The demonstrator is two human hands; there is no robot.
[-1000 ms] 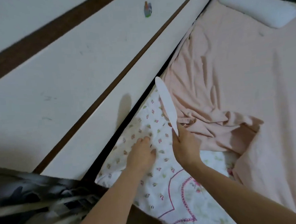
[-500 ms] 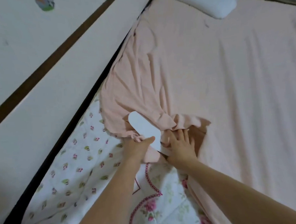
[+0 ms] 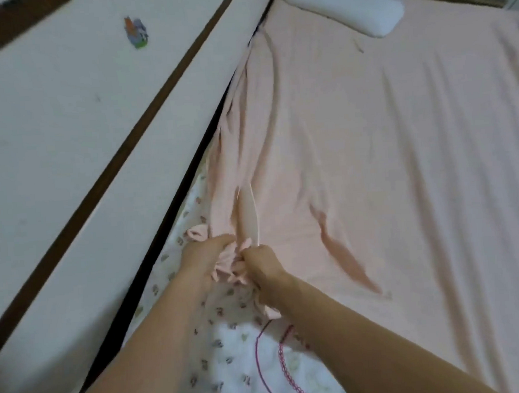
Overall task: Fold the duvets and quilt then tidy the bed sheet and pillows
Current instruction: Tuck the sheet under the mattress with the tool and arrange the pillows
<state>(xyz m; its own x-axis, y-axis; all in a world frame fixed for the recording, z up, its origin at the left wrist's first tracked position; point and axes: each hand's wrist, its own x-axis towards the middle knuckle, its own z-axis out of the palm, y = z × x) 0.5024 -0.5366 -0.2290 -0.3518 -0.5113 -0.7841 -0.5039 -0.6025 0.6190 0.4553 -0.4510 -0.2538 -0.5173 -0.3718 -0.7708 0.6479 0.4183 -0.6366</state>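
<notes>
Bed runs along a white wall (image 3: 66, 141) w/ dark brown trim strips; a dark gap separates wall from mattress edge on the left, so little room that side. A small coloured sticker (image 3: 135, 32) sits on the wall, upper left. To the right the bed is broad and open, nothing lying on it out to the frame edge.

Pink bed sheet (image 3: 402, 172) covers most of the bed. Mostly flat on the right w/ long shallow creases running lengthwise; left part is gathered into deeper folds that fan out from the near corner, and one darker crease lies diagonally mid-bed. Sheet's near-left corner is bunched up off the mattress, not tucked.

Left hand (image 3: 207, 254) and right hand (image 3: 260, 261) are close together, both w/ fingers curled round that bunched corner of sheet, fabric wadded between them. A pale, narrow ridge rises from the bunch just above the right hand; can't tell if it's a fold or something under the cloth.

Under the lifted corner shows white floral fabric (image 3: 241, 358) w/ small printed motifs and a magenta stitched outline, reaching the near edge of the frame.

White pillow (image 3: 347, 8) lies at the far end, top centre-right, on the sheet, well apart from the hands.
</notes>
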